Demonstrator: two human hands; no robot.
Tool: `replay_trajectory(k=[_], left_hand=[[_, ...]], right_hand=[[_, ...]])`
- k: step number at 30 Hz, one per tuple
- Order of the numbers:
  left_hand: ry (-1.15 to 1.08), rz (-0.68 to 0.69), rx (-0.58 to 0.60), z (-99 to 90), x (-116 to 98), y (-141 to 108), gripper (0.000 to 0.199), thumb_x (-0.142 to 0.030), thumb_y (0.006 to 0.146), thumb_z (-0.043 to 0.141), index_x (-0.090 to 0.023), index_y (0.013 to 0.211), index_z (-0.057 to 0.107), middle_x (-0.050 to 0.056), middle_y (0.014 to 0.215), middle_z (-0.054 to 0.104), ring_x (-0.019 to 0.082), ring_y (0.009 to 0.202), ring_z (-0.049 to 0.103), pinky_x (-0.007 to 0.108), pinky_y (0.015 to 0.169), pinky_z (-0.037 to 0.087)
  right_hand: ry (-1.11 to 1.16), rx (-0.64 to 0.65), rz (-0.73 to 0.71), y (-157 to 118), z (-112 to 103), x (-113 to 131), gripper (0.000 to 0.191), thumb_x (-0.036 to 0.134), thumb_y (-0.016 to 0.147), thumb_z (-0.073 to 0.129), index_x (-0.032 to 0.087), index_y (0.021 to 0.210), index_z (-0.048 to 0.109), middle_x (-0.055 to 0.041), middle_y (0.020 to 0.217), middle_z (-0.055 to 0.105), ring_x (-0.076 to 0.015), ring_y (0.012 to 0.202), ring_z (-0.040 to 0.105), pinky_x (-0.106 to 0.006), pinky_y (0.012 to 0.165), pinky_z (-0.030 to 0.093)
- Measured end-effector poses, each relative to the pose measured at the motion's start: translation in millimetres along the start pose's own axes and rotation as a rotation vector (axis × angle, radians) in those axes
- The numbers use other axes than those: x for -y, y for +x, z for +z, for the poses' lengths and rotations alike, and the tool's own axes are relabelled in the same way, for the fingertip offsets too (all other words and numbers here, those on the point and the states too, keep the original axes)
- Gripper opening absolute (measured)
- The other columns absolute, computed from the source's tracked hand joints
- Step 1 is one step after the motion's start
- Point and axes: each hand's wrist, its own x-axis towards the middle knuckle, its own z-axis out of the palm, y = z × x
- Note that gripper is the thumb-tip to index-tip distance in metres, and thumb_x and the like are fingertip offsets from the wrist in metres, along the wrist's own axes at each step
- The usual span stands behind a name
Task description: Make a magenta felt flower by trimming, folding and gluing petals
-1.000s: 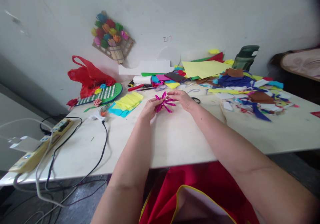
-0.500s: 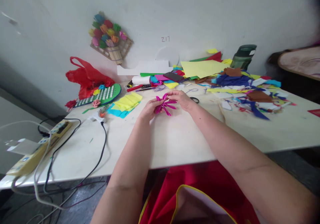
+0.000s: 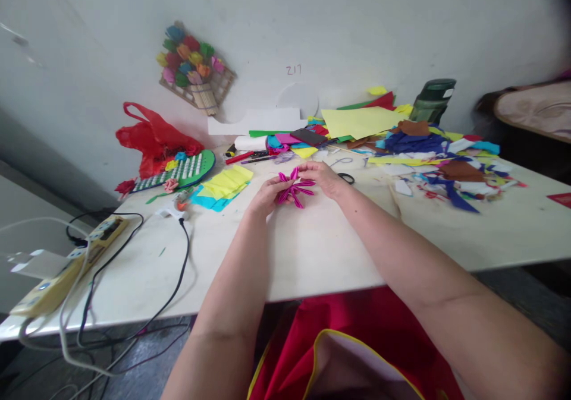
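Observation:
A magenta folded flower (image 3: 301,191) with several narrow, pointed petals is held just above the white table (image 3: 321,251). My left hand (image 3: 266,194) is closed on its left side, thumb near the flower's centre. At the top petal, the fingertips of my right hand (image 3: 322,177) pinch the flower from above and the right. Whether the flower is paper or ribbon I cannot tell. Close by on the right lie black-handled scissors (image 3: 346,178), their blades hard to make out.
Yellow crepe paper (image 3: 227,182) and a hot glue gun (image 3: 176,208) with a black cord lie left, near a power strip (image 3: 66,269). Coloured scraps (image 3: 455,174) cover the right side. A red plastic bag (image 3: 154,135) and green bottle (image 3: 432,101) stand at the back.
The petals on the flower's left and top look slightly more opened out. Both hands stay in nearly the same place, still holding it.

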Motion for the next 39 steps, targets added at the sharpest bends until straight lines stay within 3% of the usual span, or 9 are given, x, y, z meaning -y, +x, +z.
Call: replay_trajectory(k=[13, 25, 30, 39], left_hand=[[-0.029, -0.018, -0.009, -0.2, 1.8, 1.4, 0.013, -0.018, 0.076, 0.069, -0.009, 0.083, 0.061, 0.004, 0.065, 0.064, 0.01, 0.045, 0.058, 0.021, 0.047, 0.05], [-0.037, -0.034, -0.027, 2.0, 1.4, 2.3, 0.01, -0.019, 0.079, 0.066, -0.01, 0.079, 0.06, 0.005, 0.062, 0.064, 0.011, 0.044, 0.058, 0.022, 0.047, 0.05], [-0.032, -0.034, -0.042, 2.0, 1.9, 2.8, 0.01, -0.019, 0.079, 0.064, -0.01, 0.079, 0.059, 0.004, 0.06, 0.064, 0.012, 0.045, 0.058, 0.023, 0.047, 0.051], [-0.028, -0.031, -0.08, -0.8, 4.0, 7.4, 0.011, -0.02, 0.081, 0.059, -0.009, 0.078, 0.06, 0.005, 0.061, 0.063, 0.013, 0.044, 0.058, 0.023, 0.045, 0.05]], right_hand=[[0.0, 0.008, 0.006, -1.5, 0.1, 2.0, 0.012, 0.018, 0.061, 0.065, 0.016, 0.072, 0.07, 0.0002, 0.068, 0.067, -0.0108, 0.064, 0.056, -0.026, 0.07, 0.046], [0.004, -0.034, 0.013, 2.3, 2.6, -3.3, 0.02, 0.005, 0.06, 0.062, 0.016, 0.076, 0.066, 0.0021, 0.068, 0.066, -0.0108, 0.067, 0.059, -0.027, 0.073, 0.049], [-0.164, -0.084, -0.042, 3.7, 4.2, -4.6, 0.025, 0.004, 0.061, 0.063, 0.016, 0.083, 0.065, 0.0008, 0.071, 0.065, -0.0113, 0.067, 0.059, -0.027, 0.07, 0.049], [-0.582, -0.183, -0.214, 8.4, 3.6, -10.9, 0.019, 0.009, 0.069, 0.063, 0.017, 0.086, 0.069, -0.005, 0.079, 0.07, -0.0176, 0.076, 0.064, -0.034, 0.078, 0.051]])
